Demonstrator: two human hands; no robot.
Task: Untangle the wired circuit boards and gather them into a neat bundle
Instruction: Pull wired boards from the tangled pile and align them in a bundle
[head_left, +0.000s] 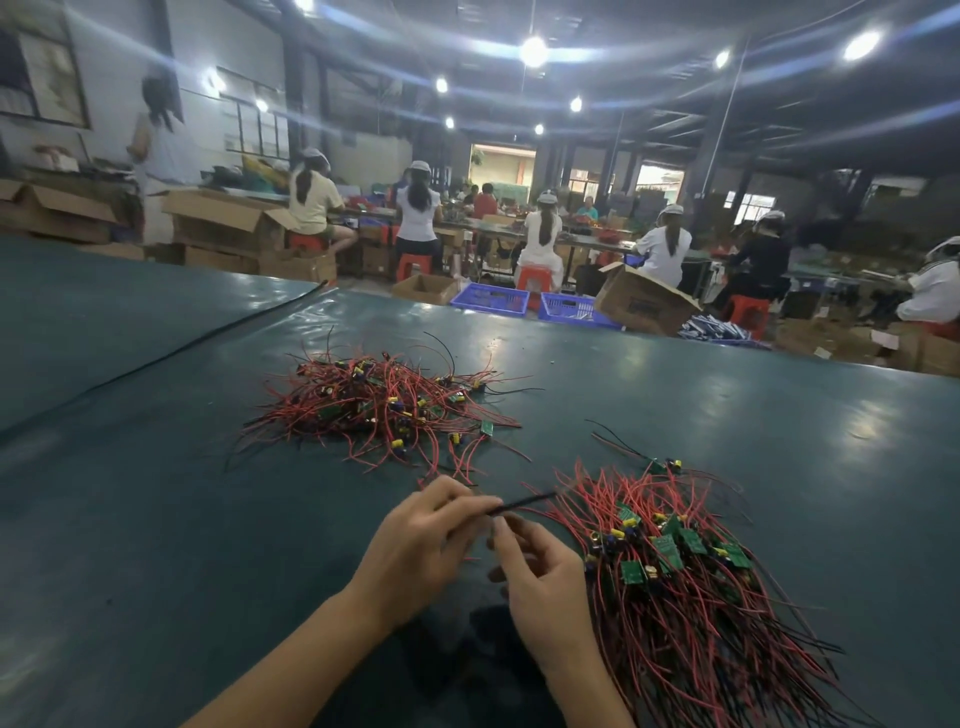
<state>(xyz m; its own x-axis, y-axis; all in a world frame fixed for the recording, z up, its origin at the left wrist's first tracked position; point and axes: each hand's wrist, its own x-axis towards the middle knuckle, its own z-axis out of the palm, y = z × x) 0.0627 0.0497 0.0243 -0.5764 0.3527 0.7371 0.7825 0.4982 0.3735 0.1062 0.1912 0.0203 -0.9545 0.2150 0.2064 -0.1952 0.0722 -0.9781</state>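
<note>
Sheeting of dark green, glossy with lamp glare, covers the bench. A thin black cable runs slantwise over its left side toward the far edge. Beyond that edge lies a dim workshop where workers in white caps sit with their backs turned on red stools at other long tables. Round lamps hang from a dark ceiling.

Toward the middle of the bench lies a tangled heap of red and black wires with small green boards and yellow-capped parts caught in it. By the near right edge lies the bundle, its boards gathered together and its wires fanned out both ways. Its near end is cut off by the lower border. A single board with its wires lies apart, just beyond the bundle.

Both hands meet close to the near edge, between heap and bundle. The left hand pinches a black strand between thumb and fingertips, and the strand points toward the bundle. The right hand has curled fingers, and its forefinger reaches the strand's near end. Blur smears the fingertips, so I cannot tell whether it grips. What the strand joins to cannot be made out.

On the floor past the far edge stand two blue crates holding thin pale things too small to name. Beside them is a tipped cardboard box whose inside is hidden.
</note>
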